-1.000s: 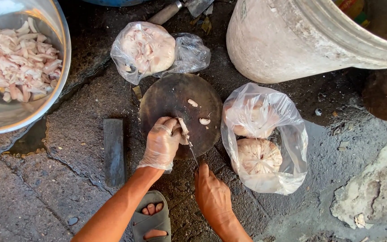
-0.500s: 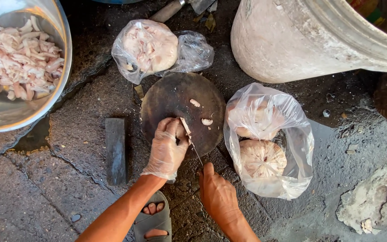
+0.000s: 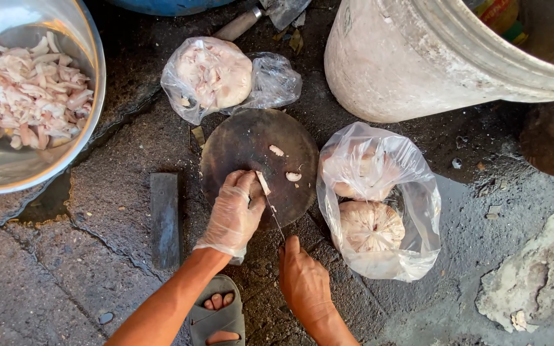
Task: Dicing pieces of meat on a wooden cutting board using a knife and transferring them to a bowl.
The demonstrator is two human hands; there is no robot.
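Nothing much has moved since a moment ago: both hands stay in the same spots over the round dark chopping board (image 3: 251, 150), and the bags sit where they were. The left hand (image 3: 235, 214), in a thin clear glove, has its fingers curled together and pressed down on a pale strip of meat (image 3: 262, 182) at the near edge of the board. The right hand (image 3: 302, 282) is bare and closed tight around the handle of a thin knife (image 3: 276, 218), whose blade points away toward the strip. It looks like the cutting step is going on. Two small cut bits (image 3: 285, 163) lie a little farther out on the board. The next move seems to call for a careful slice just beside the gloved fingers, not into them. To the far left, a big metal bowl (image 3: 91, 122) holds a pile of cut pieces. A clear bag of meat (image 3: 370, 218) sits just right of the board, and another bag (image 3: 216, 74) lies beyond it.
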